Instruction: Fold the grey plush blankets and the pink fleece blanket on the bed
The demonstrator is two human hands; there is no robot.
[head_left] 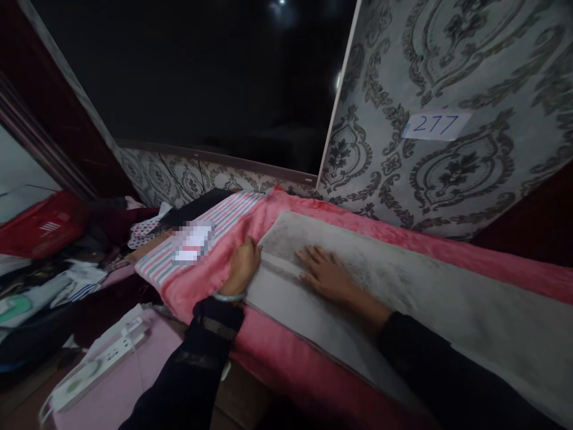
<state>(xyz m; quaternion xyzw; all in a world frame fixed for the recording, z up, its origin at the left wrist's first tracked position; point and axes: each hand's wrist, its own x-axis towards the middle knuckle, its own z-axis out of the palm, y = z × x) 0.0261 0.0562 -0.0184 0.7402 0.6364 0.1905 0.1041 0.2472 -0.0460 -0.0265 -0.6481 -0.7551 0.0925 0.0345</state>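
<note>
Left hand (244,266) curled at the edge of the grey mat (416,286), hold unclear; right hand (329,278), spread, gripping nothing, lay on it. Beneath the mat: pink cloth (290,355); left, striped fabric (230,213); behind, television (215,77).

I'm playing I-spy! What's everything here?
Mat: one, grey, on cloth
Cloth: one, pink, under mat
Striped fabric: one, multicoloured, left of mat
Blurred patch: one, whitish, on striped fabric
Screen: one, black, against wallpaper
Wallpaper: one, grey patterned, behind screen
277 paper: one, white, on wallpaper
Container: one, red, far left
Fabric heap: one, mixed colours, left
Power strip: one, white, lower left
Sleeves: two, dark, at bottom
Bracelet: one, silvery, beside left sleeve
Left grip: one, bare, at mat's edge
Right grip: one, bare, flat on mat
</note>
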